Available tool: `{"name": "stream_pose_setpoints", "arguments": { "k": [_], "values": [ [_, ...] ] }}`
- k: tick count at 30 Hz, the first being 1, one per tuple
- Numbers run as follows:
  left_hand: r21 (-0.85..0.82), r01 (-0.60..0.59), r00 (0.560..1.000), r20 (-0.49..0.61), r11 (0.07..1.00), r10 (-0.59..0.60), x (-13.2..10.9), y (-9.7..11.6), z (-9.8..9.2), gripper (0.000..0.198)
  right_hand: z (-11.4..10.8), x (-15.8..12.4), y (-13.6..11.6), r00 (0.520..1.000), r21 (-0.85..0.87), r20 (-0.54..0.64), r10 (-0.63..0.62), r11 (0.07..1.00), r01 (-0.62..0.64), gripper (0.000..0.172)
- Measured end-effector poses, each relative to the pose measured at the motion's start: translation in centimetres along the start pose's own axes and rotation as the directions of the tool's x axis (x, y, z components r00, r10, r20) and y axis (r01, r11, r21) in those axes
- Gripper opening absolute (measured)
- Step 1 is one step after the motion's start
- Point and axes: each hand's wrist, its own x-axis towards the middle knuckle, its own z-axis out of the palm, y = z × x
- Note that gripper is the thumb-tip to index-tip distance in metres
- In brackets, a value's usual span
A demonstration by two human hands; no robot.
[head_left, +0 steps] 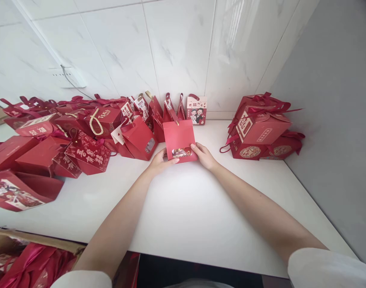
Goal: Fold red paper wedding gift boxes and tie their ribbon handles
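A red gift box (pixel 179 136) with a small clear window low on its front is held between my two hands, over the back part of the white table. My left hand (pixel 161 163) grips its lower left side, thumb lying across the front edge. On the lower right side, my right hand (pixel 204 156) holds it with the thumb beside the window. Wrapped contents show behind the window. Just left of it leans a similar red gift box (pixel 138 139) with a window. Behind stand several narrow handled boxes and a box with a cartoon couple (pixel 196 111).
Many red gift boxes (pixel 90 154) crowd the table's left side. A stack of ribboned red boxes (pixel 261 128) stands at the right by a grey panel (pixel 329 120). A carton of red ribboned items (pixel 36 262) sits below the front left edge. A cable (pixel 72 84) hangs from a wall socket.
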Motion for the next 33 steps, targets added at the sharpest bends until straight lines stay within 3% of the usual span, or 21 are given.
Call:
{"name": "stream_pose_setpoints", "arguments": {
  "k": [27, 33],
  "values": [
    [0.04, -0.041, 0.999, -0.005, 0.998, 0.041, 0.0, 0.1, 0.4, 0.065, 0.0, 0.1, 0.1, 1.0, -0.042, -0.008, -0.01, 0.999, 0.009, 0.053],
    [0.058, -0.084, 0.995, -0.041, 0.995, 0.087, -0.1, 1.2, 0.5, 0.053, -0.1, 0.1, 0.2, 1.0, -0.036, 0.004, -0.011, 0.999, 0.012, 0.051]
  ]
}}
